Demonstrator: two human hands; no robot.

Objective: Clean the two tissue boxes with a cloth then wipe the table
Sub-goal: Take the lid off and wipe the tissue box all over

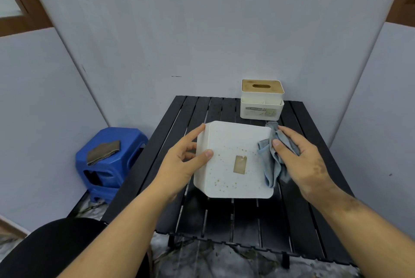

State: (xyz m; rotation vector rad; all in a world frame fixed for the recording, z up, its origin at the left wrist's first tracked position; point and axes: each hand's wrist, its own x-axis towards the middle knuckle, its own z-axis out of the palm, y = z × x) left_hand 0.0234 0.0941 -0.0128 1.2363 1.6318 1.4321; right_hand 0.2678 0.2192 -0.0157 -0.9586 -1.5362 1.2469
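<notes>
1. Against the grey corner walls: black slatted counter (298,165), slats running away from the viewer, faint smears on the near slats.
2. Left of the counter, on the floor: blue plastic stool (107,160), with a folded brownish rag (103,152) lying on its seat.
3. Over the counter's middle: white tissue box (233,160), turned so a broad flat face points up. Face speckled with small brown spots; tan rectangular sticker (240,164) near its centre. Whether the box rests on the slats or is lifted clear: cannot tell.
4. At the far right corner of the counter, against the wall: second tissue box (261,100), white body, tan lid with an oval slot, upright, well apart from the first box.
5. Left grip (186,160): clamped on the left edge of the white tissue box, thumb laid on the upper face, index finger stretched along the far left corner.
6. Right grip (303,160): closed around a bunched blue cloth (269,165), thumb pressing it down. Cloth draped against the right edge of the same box, touching it.
</notes>
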